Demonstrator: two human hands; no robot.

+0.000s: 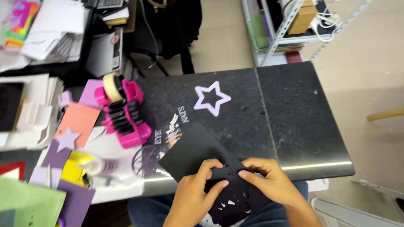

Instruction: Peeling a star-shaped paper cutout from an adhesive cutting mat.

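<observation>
- Both hands, left hand [194, 194] and right hand [269, 178], pinch a black paper sheet [195, 151] with cut-out holes at the near edge of the dark table [294, 117].
- Farther back lies a lilac star outline [211, 98].
- Left of the sheet sit a pink tape dispenser [124, 113] and a glue bottle [101, 167] among coloured paper scraps [78, 122].

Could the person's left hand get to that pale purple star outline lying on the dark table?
Probably yes. Only bare table lies between the left hand and the star outline, but that hand and the right hand are both pinching the black paper, so it must let go first.
</observation>
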